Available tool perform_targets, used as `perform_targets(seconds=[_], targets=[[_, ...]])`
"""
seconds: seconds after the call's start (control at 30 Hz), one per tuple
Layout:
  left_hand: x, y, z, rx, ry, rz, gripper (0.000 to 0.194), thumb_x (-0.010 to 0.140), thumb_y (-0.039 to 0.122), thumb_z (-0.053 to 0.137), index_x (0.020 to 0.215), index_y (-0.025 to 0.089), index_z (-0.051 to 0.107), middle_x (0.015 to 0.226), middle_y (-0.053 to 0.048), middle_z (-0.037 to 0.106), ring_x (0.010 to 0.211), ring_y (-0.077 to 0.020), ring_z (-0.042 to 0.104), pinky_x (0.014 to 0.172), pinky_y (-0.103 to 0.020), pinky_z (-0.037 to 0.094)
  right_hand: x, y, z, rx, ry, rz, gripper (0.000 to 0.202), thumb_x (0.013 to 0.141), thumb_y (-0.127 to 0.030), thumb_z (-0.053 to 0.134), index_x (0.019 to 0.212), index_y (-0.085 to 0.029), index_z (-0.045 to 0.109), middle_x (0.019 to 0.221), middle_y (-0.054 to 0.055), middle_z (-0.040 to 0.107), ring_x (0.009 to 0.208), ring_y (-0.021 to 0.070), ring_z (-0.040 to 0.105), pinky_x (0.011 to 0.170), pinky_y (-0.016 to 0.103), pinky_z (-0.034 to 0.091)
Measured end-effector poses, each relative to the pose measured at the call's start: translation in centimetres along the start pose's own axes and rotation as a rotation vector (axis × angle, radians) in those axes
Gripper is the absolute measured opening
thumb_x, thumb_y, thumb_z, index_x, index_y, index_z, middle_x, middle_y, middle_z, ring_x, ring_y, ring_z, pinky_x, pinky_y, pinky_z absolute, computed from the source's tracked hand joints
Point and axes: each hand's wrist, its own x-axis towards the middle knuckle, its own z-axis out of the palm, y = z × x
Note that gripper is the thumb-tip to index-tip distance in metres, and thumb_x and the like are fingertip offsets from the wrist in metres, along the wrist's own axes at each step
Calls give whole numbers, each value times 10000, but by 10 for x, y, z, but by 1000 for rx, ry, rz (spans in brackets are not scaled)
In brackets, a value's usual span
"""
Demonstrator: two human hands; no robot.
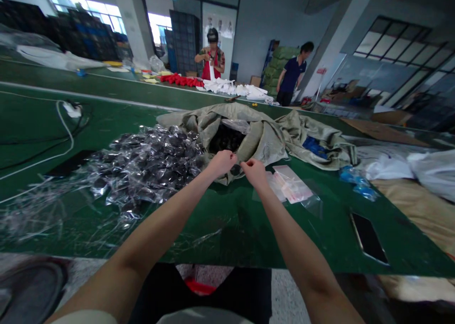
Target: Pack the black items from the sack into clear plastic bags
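Note:
Both hands are at the mouth of an olive woven sack (263, 137), with dark items (225, 139) showing inside its opening. The fingers of my left hand (223, 162) are pinched together at the sack's near edge. Just to its right, my right hand (254, 171) is closed in a similar pinch. Anything between the fingers is too small to make out. Left of the hands lies a heap of clear plastic packets (152, 156) with dark round pieces in them. Flat clear plastic bags (293, 184) lie right of my right hand.
A phone (369, 238) lies at the right of the green table (231, 234). Thin plastic strips (31, 215) and a white cable (69, 134) are on the left. Another sack (320, 144) spreads to the right. Two people stand beyond the table, one handling white material.

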Motion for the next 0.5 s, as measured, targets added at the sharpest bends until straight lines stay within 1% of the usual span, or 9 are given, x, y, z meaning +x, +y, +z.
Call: perform_targets(seconds=[0.13,0.27,0.43,0.5], targets=[[-2,-2,3,-33,-2,-6,330,846,286,426,758,99,683,703,-91,658,592,-138,521,594,-246,346,-4,0,3,9,-29,16,202,732,-315,529,650,-162,632,641,20,629,644,152,549,631,257,384],[-4,-6,6,-55,14,-23,313,821,277,436,690,101,658,637,-59,616,550,-115,453,563,-246,312,-7,1,8,6,-13,-2,196,731,-315,523,639,-170,616,637,14,621,642,149,543,631,258,376],[-5,-6,5,-71,37,-44,316,822,291,438,708,101,664,627,-41,603,561,-109,447,554,-234,310,-8,4,11,13,0,-5,190,735,-317,521,642,-175,605,636,11,614,635,147,533,634,259,375],[-6,-4,3,-55,28,-52,321,825,288,435,724,99,674,641,-45,614,574,-112,458,565,-230,325,-8,6,12,18,-7,-2,188,737,-321,523,647,-175,601,643,11,617,643,146,536,638,260,376]])
